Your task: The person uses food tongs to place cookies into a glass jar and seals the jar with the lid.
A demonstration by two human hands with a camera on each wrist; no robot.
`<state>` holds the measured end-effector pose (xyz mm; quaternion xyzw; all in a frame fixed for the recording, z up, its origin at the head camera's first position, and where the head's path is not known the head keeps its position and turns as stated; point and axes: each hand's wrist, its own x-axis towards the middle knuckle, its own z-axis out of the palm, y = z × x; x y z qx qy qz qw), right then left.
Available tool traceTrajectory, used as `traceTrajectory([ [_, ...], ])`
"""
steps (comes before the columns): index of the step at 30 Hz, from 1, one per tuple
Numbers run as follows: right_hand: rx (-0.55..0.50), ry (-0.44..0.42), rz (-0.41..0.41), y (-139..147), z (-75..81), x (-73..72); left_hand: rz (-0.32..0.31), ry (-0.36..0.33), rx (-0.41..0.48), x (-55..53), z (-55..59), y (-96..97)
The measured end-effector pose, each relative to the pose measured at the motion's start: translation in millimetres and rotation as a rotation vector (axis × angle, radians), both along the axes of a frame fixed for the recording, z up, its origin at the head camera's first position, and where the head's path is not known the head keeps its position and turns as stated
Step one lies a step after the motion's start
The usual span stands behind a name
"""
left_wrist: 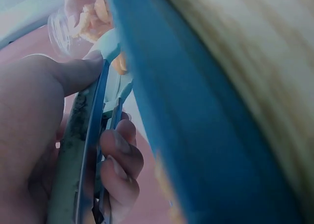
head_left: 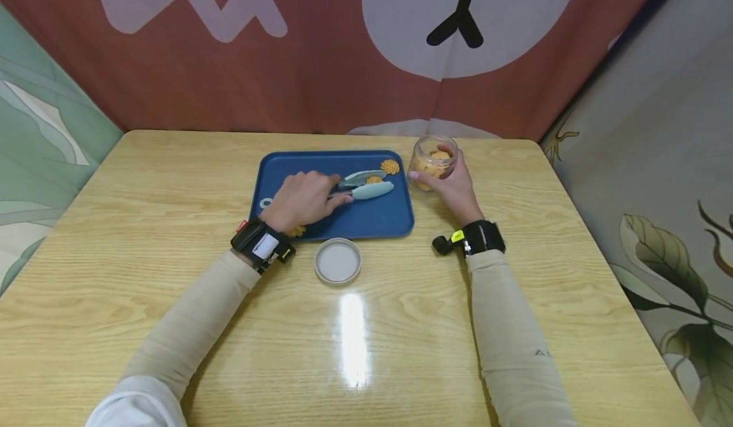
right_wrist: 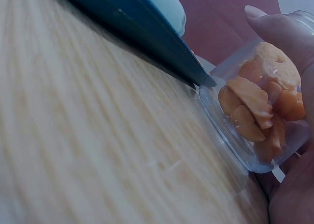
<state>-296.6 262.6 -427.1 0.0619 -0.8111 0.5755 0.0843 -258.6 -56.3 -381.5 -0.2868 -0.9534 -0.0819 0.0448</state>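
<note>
My left hand (head_left: 306, 199) grips a pair of tongs (head_left: 372, 190) with pale blue tips, low over the blue tray (head_left: 338, 226). Between the tips of the tongs lies a cookie (head_left: 374, 179); another swirled cookie (head_left: 390, 167) sits near the tray's far right corner. In the left wrist view the thumb and fingers (left_wrist: 120, 155) wrap the tongs' handles from both sides. Beside the tray's right edge, my right hand (head_left: 453, 188) holds a clear jar (head_left: 433, 160) around its side. Several orange-brown cookies (right_wrist: 248, 108) fill the lower part of this jar, which has no lid on.
A round pale lid (head_left: 338, 261) lies on the wooden table (head_left: 275, 350) just in front of the tray. Part of one more cookie (head_left: 296, 231) shows beneath my left wrist. A printed cloth (head_left: 321, 83) hangs behind the table's far edge.
</note>
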Motion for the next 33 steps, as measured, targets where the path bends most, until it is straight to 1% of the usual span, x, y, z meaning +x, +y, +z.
traceTrajectory([
  [4,-0.011,0.007,-0.003,1.6,-0.3,0.7,-0.005,0.007,0.013,-0.1,4.5,1.5],
  [9,0.006,0.015,-0.014,3.7,1.1,0.7,-0.022,0.05,0.045,-0.9,10.2,1.7],
  [14,0.005,0.018,0.001,3.3,2.4,1.2,-0.03,0.082,0.088,1.1,15.8,0.2],
  [16,-0.001,0.011,0.012,1.3,5.5,3.9,-0.032,0.097,0.103,1.9,18.4,-0.1],
  [20,-0.013,-0.004,0.026,-5.6,18.0,15.0,-0.033,0.11,0.112,3.1,24.2,1.8],
  [23,-0.022,-0.004,0.037,-8.8,22.7,19.6,-0.033,0.115,0.117,2.9,27.9,4.5],
  [25,-0.023,0.0,0.038,-7.8,19.9,17.5,-0.036,0.129,0.123,1.6,30.8,7.3],
  [30,-0.011,0.012,0.018,-1.6,6.5,6.0,-0.056,0.162,0.143,-3.3,40.6,16.7],
  [33,0.006,0.019,0.005,0.2,2.0,2.4,-0.061,0.163,0.141,-5.9,46.4,22.8],
])
